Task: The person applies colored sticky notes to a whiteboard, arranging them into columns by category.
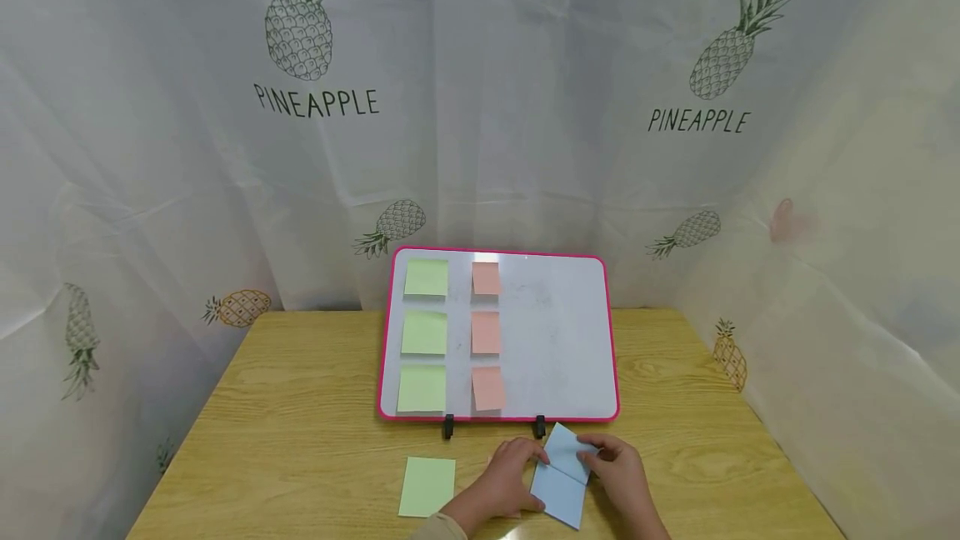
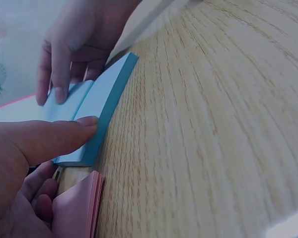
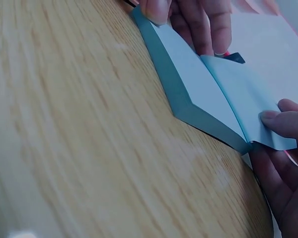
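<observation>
Here, at the left of the light wooden worktop [image 1: 300, 407], a pale green square pad of sticky notes [image 1: 427, 486] lies flat, well apart from both hands. Just right of it the left hand [image 1: 506, 473] rests on the near-left part of a light blue square pad of sticky notes [image 1: 558, 494], its thumb [image 2: 64, 136] pressed flat on the top sheet near the pad's edge while the other fingers curl under beside a pink stack of sticky notes [image 2: 79, 208] lying against the palm. The blue pad sits on the worktop between the two hands, directly in front of the board's two black feet. Its top blue sheet [image 1: 568, 450] is peeled up and folded back toward the board. The right hand [image 1: 618, 469] pinches that lifted sheet at its far-right edge, fingertips [image 3: 278, 121] closed on the paper, the rest of the hand lying beside the pad.

Behind them a white dry-erase board with a pink frame [image 1: 555, 332] leans back on its stand; it carries a left column of three green notes [image 1: 424, 332] and, beside it, a column of three pink notes [image 1: 486, 332].
</observation>
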`<state>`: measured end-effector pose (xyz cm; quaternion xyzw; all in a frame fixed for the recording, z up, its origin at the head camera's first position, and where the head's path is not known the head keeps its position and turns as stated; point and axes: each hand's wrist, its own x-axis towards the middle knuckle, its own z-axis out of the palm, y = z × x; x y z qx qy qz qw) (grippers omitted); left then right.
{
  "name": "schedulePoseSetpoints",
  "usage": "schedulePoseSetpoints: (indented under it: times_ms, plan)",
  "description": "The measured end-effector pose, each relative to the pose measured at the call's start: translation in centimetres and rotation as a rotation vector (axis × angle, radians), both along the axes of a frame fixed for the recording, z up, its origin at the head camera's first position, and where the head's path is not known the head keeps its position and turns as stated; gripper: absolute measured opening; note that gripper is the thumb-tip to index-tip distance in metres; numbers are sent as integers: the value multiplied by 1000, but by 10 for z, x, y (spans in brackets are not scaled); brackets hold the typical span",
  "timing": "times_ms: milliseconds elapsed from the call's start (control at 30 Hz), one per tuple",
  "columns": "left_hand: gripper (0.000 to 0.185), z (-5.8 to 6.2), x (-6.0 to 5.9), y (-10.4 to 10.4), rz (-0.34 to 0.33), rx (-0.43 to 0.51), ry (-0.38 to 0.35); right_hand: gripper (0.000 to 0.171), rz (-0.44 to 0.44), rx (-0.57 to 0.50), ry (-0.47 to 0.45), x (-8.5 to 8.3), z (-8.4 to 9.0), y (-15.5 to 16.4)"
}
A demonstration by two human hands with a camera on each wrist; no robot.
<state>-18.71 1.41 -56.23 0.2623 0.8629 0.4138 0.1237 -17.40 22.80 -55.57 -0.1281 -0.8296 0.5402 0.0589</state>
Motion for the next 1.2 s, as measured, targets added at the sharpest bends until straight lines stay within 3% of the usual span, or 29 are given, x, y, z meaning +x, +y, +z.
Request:
schedulePoseSetpoints:
  times_ms: [300, 1200]
  plan:
    - [52, 0, 1, 0, 3, -11, 22, 20, -17, -40, 13, -1, 0, 0]
    - [52, 0, 1, 1, 12, -17, -8, 21, -18, -100, 64, -7, -1, 3]
